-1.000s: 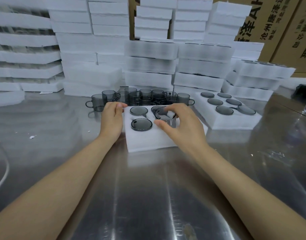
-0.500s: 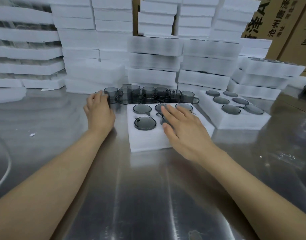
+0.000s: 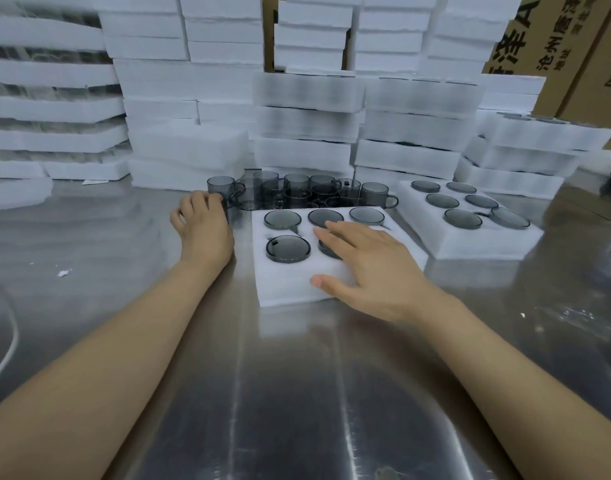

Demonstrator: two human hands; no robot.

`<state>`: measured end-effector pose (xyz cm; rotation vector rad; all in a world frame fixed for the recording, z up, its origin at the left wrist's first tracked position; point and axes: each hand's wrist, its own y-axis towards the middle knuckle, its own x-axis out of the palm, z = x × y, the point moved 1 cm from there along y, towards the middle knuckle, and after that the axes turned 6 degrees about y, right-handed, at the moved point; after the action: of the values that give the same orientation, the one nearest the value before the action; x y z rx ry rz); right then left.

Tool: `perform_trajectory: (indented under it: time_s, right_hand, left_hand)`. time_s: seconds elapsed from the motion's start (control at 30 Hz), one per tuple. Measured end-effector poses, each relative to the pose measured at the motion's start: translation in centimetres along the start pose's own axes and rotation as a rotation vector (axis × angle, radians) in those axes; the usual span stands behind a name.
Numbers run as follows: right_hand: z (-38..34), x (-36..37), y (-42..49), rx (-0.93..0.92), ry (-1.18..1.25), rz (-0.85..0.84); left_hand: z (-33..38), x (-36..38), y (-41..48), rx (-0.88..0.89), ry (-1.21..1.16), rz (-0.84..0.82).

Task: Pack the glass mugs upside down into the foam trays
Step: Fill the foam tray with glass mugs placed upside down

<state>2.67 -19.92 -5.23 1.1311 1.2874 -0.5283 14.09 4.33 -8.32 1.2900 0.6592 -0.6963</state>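
Foam tray sits mid-bench, short of the far edge, w/ five smoky glass mugs showing in it, all base-up: three along its far row, two in the near row. Right hand lies flat on the tray, fingers straight & spread wide, palm over the tray's near right corner, fingertips across the near-row middle mug. Thumb rests on bare foam by the tray's near edge; the hand grips nothing. Left hand is low over the bench, just left of the tray's far left corner, fingers curled against the leftmost upright mug; can't tell if they actually hold it. That mug is part of a tight bunch of loose mugs standing mouth-up btw the tray and the foam stacks along the bench's far edge. 2nd tray, right of the first & just apart from it, carries six mugs base-up. Cardboard boxes w/ printed characters stand behind the stacks at the far right corner. Foam crumbs lie toward the left edge.
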Motion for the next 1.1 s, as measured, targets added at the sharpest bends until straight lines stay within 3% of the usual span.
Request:
perform_trajectory:
  time_s: [0.1,0.27,0.37,0.43,0.53,0.6,0.7,0.77,0.83,1.0,1.1]
  right_hand:
    - [0.5,-0.2,-0.3,-0.114,0.057,0.077]
    - [0.1,-0.2,-0.3,-0.127,0.194,0.221]
    - [0.3,-0.2,-0.6,-0.114,0.414,0.334]
    - [0.3,-0.2,-0.7,-0.08,0.534,0.426]
    - [0.1,-0.2,-0.5,-0.08,0.59,0.517]
    - [0.0,0.0,-0.3,-0.101,0.586,0.521]
    - [0.0,0.5,0.1,-0.085,0.655,0.469]
    - [0.2,0.7,0.2,-0.08,0.656,0.462]
    - [0.4,0.8,0.2,-0.083,0.654,0.46]
    - [0.8,0.6,0.3,-0.041,0.69,0.533]
    - [0.8,0.5,0.4,-0.041,0.696,0.593]
  left_hand:
    - [0.2,-0.3,-0.5,-0.039,-0.002,0.012]
    - [0.4,-1.3,-1.2,-0.062,-0.174,0.045]
    - [1.1,-3.2,-1.8,-0.17,-0.433,0.178]
    - [2.1,-5.2,-2.0,-0.13,-0.559,0.317]
    - [4.1,-7.8,-2.5,0.038,-0.667,0.437]
    - [5.8,-8.7,-3.6,0.171,-0.685,0.397]
    - [7.6,-8.6,-5.8,0.521,-0.627,0.311]
    - [7.8,-8.2,-6.5,0.781,-0.524,0.346]
    - [7.6,-8.0,-6.5,0.875,-0.482,0.388]
    - [7.3,-7.9,-6.6,0.815,-0.69,0.372]
    - [6.9,-8.1,-5.9,0.48,-1.036,0.288]
